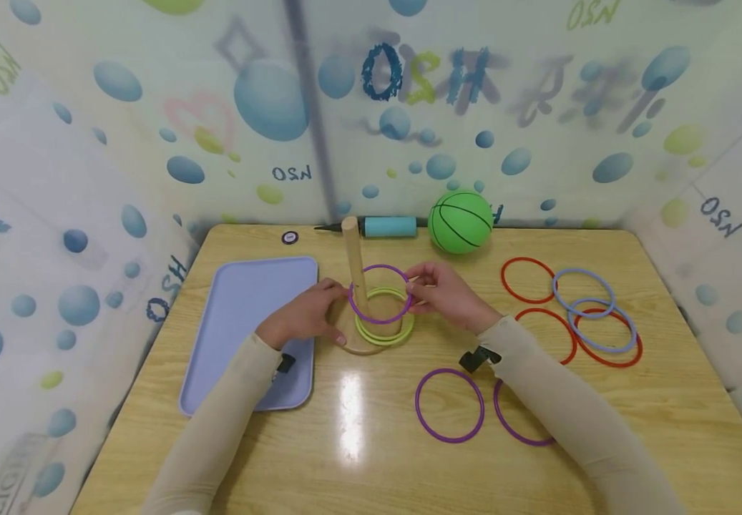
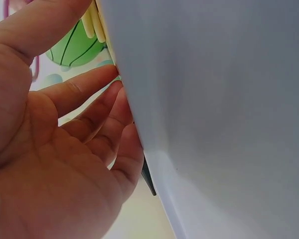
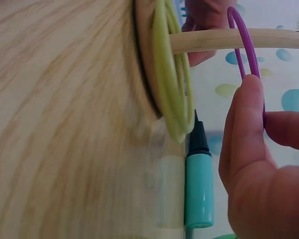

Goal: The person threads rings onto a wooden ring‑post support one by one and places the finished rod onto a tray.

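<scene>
One pinch, right side: the right-hand grip (image 1: 448, 297) holds the held purple ring (image 1: 380, 266) at its right edge, between thumb and fingers.
Held purple ring: encircles the wooden post (image 1: 355, 261), below the post's top and apart from the green rings (image 3: 164, 69) lower down.
Left-hand grip (image 1: 306, 312): spread, thumb well apart from the fingers, set at the left edge of the round wooden base (image 1: 348, 320); firmness of contact cannot be told.
Green rings: at least two, stacked on the base around the foot of the post.
Lilac tray (image 1: 255, 286): left of the base, crossed by the left sleeve (image 1: 222, 415).
Loose purple rings: two, flat on the wood-grained worktop (image 1: 319, 458); one whole (image 1: 450, 441), the other partly covered by the right sleeve (image 1: 577, 415).
Red rings (image 1: 525, 259): three, on the right; one partly covered by the same sleeve.
Blue rings (image 1: 583, 270): two, overlapping each other, the nearer lying across a red ring.
Back edge: round badge (image 1: 290, 237), teal cylinder (image 1: 390, 227) with black tapered tip, and green ball (image 1: 461, 222) with black lines.
Wall covering (image 1: 525, 207): pale, printed with blue and green spots and reversed "H2O" lettering.
</scene>
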{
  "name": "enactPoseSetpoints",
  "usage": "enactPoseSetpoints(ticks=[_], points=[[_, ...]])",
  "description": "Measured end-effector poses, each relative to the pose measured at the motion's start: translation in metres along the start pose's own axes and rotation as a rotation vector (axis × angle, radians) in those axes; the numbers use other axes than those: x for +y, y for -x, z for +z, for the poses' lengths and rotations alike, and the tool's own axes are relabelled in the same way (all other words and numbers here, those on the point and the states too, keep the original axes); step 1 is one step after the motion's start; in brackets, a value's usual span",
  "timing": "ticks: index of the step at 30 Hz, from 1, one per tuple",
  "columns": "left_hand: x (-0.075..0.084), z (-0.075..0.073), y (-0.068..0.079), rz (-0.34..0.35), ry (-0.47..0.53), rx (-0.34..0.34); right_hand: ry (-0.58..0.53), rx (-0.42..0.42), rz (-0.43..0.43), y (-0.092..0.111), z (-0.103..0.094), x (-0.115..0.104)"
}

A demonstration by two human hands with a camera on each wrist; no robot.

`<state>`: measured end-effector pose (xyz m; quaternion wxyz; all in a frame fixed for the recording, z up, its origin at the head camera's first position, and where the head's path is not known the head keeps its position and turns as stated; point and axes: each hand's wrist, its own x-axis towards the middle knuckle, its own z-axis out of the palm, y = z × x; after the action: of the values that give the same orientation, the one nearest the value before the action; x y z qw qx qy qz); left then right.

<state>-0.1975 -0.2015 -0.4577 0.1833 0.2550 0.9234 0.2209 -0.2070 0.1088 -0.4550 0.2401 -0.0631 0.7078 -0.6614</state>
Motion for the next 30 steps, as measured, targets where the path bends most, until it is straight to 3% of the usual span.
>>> enactPoseSetpoints(ticks=[10, 30], points=[[-0.004, 0.002, -0.003, -0.003, 0.007, -0.014, 0.057, -0.010, 0.088, 0.000, -0.004, 0.008], [-0.003, 0.001, -0.002, -0.012, 0.011, -0.018, 0.182, -0.026, 0.082, 0.000, -0.015, 0.025]])
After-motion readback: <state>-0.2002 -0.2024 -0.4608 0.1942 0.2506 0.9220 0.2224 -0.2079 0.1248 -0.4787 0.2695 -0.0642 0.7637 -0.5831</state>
